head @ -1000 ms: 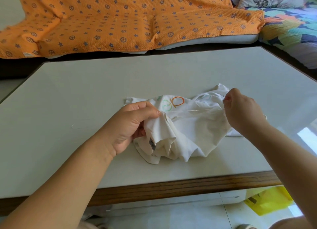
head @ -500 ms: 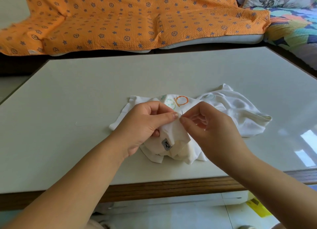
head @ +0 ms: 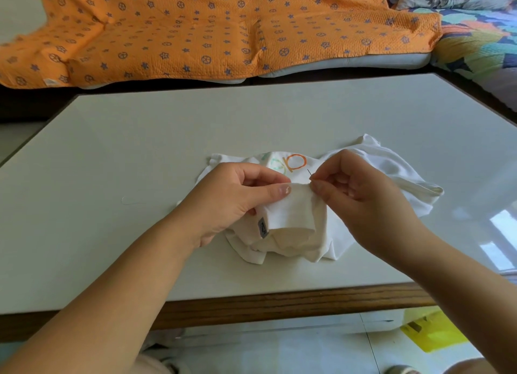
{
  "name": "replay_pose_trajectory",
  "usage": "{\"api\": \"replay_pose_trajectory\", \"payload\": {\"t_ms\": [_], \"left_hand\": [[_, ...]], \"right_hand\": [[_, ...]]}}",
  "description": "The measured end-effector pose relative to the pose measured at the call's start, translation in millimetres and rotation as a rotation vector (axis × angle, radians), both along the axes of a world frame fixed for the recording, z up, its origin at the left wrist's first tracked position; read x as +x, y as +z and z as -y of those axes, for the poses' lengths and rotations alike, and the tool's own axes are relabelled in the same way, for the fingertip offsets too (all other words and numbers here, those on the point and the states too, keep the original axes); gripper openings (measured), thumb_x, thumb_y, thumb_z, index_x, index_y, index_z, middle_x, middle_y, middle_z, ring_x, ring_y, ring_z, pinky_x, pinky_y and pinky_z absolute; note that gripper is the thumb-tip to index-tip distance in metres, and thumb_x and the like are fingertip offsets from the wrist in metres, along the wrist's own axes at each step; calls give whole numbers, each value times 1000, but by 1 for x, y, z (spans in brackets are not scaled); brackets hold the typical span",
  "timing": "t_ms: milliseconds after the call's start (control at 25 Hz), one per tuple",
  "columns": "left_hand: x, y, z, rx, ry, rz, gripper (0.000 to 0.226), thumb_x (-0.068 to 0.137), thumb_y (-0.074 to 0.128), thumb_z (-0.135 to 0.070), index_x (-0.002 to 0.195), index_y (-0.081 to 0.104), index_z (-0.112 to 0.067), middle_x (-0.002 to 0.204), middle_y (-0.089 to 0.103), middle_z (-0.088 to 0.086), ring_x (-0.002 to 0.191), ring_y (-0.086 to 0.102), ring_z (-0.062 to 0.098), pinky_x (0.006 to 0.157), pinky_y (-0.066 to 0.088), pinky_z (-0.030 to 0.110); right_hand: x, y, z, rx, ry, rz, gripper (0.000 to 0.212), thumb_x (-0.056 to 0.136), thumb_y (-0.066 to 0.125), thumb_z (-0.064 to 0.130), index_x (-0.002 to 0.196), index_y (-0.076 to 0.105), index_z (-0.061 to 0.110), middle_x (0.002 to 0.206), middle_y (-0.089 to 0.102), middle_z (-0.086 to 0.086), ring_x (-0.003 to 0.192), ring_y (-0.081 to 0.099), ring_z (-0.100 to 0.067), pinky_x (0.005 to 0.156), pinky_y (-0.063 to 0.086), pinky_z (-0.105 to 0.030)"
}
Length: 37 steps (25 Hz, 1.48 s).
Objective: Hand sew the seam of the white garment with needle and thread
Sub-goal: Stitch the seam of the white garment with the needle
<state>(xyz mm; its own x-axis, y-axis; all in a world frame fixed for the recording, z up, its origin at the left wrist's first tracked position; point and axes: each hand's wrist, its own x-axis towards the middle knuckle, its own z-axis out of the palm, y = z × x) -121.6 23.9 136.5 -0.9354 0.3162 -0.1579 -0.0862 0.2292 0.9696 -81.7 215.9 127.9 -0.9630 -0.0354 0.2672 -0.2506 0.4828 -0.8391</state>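
Garment (head: 293,219), white and crumpled, on table (head: 140,138) at the middle, toward the near edge. Spreads right and far into a loose flap. Shows orange print (head: 295,163) and green print (head: 275,165) just beyond the hands. Carries grey label (head: 262,227) at the near-left corner of 1 raised fold.

Gripped from the left by left hand (head: 235,197): thumb flat across the fold's near face, nail up, fingers curled behind the cloth. Holds the fold lifted above the heap.

Met from the right by right hand (head: 361,194): thumb and forefinger closed in a tight pinch on needle (head: 308,173), remaining 3 fingers curled loosely toward the palm. Touches the fold's top edge just right of the left thumb tip.

Needle thin, dark, tilted, upper end pointing far and left above the fold, lower end hidden between the fingertips. Cannot tell whether through the cloth or only against it.

Pale strand (head: 130,201), faint and curled, on the table well left of garment.

Brown wood edge (head: 279,306) along the table's near side, window glare at the right.

Beyond the far edge: orange blanket (head: 195,29) with blue stars and wheels, draped over grey cushion (head: 349,64); patterned quilt (head: 481,43) at far right. Below the near edge: tiled floor (head: 279,348), yellow bag (head: 430,334) at near right.
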Motion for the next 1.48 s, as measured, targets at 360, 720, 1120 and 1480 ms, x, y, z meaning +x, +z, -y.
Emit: {"api": "replay_pose_trajectory", "payload": {"t_ms": [360, 720, 1120, 1480], "left_hand": [[6, -1, -6, 1, 10, -4, 4, 83, 72, -19, 82, 75, -21, 76, 74, -10, 69, 66, 0, 62, 50, 13], [4, -3, -6, 30, -2, 38, 6, 83, 71, -18, 79, 74, -21, 76, 73, -5, 72, 65, 7, 66, 50, 19], [5, -1, -4, 18, -21, 23, 7, 84, 70, -16, 79, 73, -20, 71, 71, -10, 62, 62, -1, 53, 44, 11], [8, -6, -8, -124, -59, -154, 3, 83, 74, -22, 84, 77, -23, 80, 75, -9, 79, 67, 2, 75, 50, 13]], "right_hand": [[11, 10, 1, 69, -101, -59, 10, 90, 58, 23, 84, 55, 30, 78, 68, 13, 76, 64, -3, 67, 47, -13], [16, 19, 9, 0, 53, 343, 8, 93, 58, 26, 86, 61, 25, 51, 64, 1, 39, 48, -10, 44, 40, -14], [15, 17, 10, -8, 58, 381, 11, 94, 55, 19, 91, 62, 27, 50, 63, -1, 38, 48, -12, 41, 37, -13], [13, 11, 12, 2, 12, 383, 10, 98, 54, 28, 91, 58, 22, 56, 68, 0, 39, 50, -7, 42, 37, -16]]}}
